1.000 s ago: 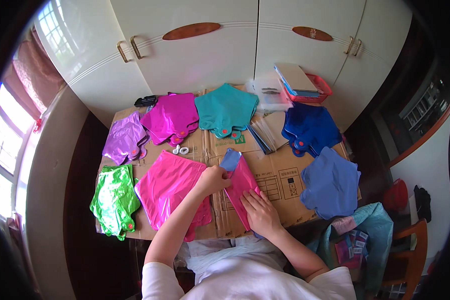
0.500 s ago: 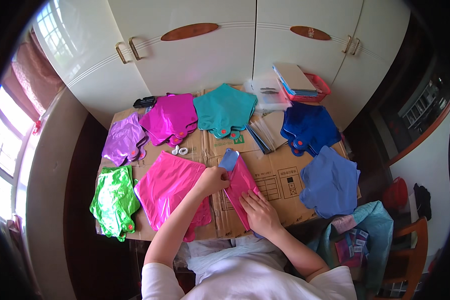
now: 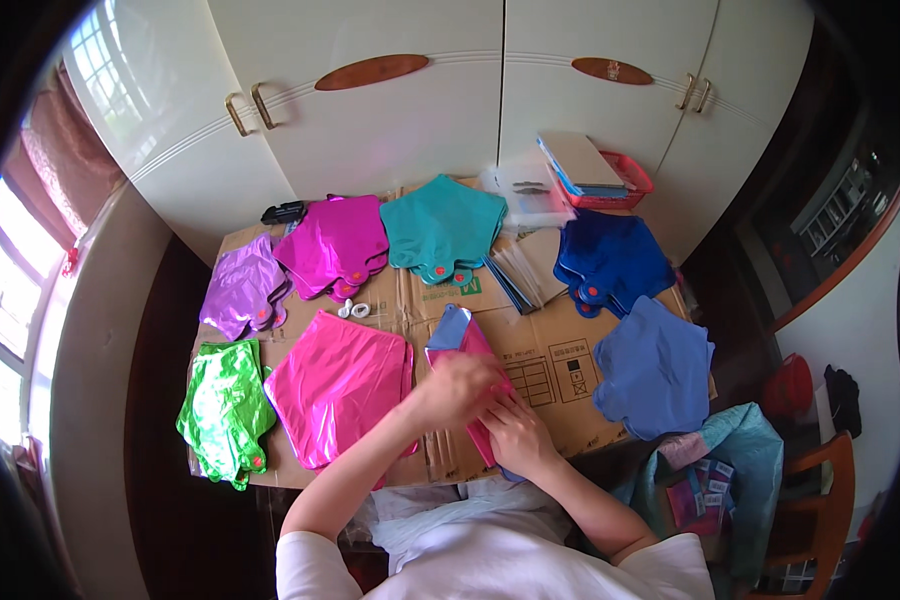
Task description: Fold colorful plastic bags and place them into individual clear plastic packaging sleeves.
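Bright pink foil, a long narrow strip (image 3: 478,345) of it, lies slanting on a cardboard-covered table (image 3: 570,425), just in front of the person, whose view looks down from the head; a dull blue piece (image 3: 452,328) shows at its far end. The right hand (image 3: 515,435) rests palm down on the strip's near half, its fingers extended and fairly flat, grasping nothing that can be seen. The left hand (image 3: 460,388) is over the middle of the strip, its fingers pointing right and near the right hand's fingertips; it is blurred, so how far it is open, and whether it has hold of the foil, cannot be told. Just left of the strip is a wide pink foil stack (image 3: 340,390), partly behind the left forearm. Other scallop-edged foil shapes ring the work: a green one (image 3: 225,405) at the far left, then lilac (image 3: 242,285), magenta (image 3: 335,245) and teal (image 3: 445,225) ones along the back, and navy (image 3: 615,260) and periwinkle (image 3: 655,370) ones at the right. Small white objects (image 3: 354,310) lie beyond the wide pink stack. Toward the back right, clear plastic bags (image 3: 530,195) lie beside a red basket (image 3: 638,180) with flat boards (image 3: 582,165) resting on it. White cabinet doors (image 3: 400,130) stand behind the table.
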The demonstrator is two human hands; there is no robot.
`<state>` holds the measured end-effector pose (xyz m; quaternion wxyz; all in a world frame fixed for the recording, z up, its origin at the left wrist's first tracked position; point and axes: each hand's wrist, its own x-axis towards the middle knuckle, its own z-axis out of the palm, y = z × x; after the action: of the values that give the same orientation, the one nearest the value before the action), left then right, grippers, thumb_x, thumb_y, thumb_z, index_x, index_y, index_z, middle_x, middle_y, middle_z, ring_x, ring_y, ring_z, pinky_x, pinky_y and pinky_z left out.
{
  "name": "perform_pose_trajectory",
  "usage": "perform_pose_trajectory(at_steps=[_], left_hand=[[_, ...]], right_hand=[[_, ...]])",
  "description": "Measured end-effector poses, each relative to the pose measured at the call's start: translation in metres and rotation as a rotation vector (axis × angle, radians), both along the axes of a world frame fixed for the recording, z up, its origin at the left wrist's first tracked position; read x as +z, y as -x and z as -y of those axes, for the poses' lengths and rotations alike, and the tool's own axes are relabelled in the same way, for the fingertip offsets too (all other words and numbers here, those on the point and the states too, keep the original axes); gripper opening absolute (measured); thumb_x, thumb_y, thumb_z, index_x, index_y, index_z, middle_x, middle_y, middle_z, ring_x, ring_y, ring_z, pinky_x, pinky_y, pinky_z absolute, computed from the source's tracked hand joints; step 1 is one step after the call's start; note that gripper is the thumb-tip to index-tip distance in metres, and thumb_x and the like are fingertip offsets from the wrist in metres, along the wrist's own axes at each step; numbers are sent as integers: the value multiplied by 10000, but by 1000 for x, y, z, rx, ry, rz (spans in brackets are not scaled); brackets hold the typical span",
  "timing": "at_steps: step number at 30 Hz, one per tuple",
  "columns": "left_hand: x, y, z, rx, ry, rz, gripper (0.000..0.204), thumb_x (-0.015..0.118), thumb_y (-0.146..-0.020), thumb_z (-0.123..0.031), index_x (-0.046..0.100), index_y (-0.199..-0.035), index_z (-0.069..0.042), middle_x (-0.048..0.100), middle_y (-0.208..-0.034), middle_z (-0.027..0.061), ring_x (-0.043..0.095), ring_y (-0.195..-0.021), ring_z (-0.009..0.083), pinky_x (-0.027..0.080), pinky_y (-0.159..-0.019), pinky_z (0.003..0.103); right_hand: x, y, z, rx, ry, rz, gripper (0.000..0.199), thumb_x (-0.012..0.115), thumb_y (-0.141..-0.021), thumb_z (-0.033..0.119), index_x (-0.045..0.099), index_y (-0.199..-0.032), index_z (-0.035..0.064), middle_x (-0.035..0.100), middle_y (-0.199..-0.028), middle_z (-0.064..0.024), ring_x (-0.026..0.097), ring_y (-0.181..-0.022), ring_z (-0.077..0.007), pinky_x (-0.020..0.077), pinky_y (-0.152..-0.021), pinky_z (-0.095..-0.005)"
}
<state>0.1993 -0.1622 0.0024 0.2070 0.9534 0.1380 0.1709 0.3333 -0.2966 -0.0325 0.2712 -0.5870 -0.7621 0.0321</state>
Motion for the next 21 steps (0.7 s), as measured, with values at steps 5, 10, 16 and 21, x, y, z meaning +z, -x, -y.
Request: perform_pose_trajectory(at_steps=[5,10,16,21], left_hand=[[-25,-6,12,-113,48,-40,498,454,-936,-271,424,-1338,22,426,-1394,189,336,-1346,323,255,-1109,413],[-26,-8,-4,26,-118,-107,510,463,-912,-237,414,-1354,12,407,-1418,166,348,-1345,285,280,-1082,405],[-26,-11,-17,227,-237,-182,610,500,-881,-340,369,-1401,-49,385,-1448,103,329,-1361,249,225,-1101,456],[-25,-14,-18,320,-321,-271,785,457,-844,-567,329,-1425,-54,329,-1481,108,247,-1397,274,120,-1130,510]], right_hand=[[-5,-2,0,-3,-18,17,327,550,-768,97,636,-1071,8,606,-1101,-206,533,-1141,-332,335,-1071,-445],[5,0,-1,12,-16,-11,358,527,-785,91,617,-1124,21,592,-1163,-164,514,-1172,-310,317,-1083,-432],[5,1,-1,-3,10,-31,387,530,-790,57,597,-1171,36,589,-1192,-129,518,-1173,-309,353,-1053,-441],[7,-1,5,25,54,-5,362,535,-830,106,591,-1181,36,581,-1216,-136,504,-1200,-305,349,-1058,-429]])
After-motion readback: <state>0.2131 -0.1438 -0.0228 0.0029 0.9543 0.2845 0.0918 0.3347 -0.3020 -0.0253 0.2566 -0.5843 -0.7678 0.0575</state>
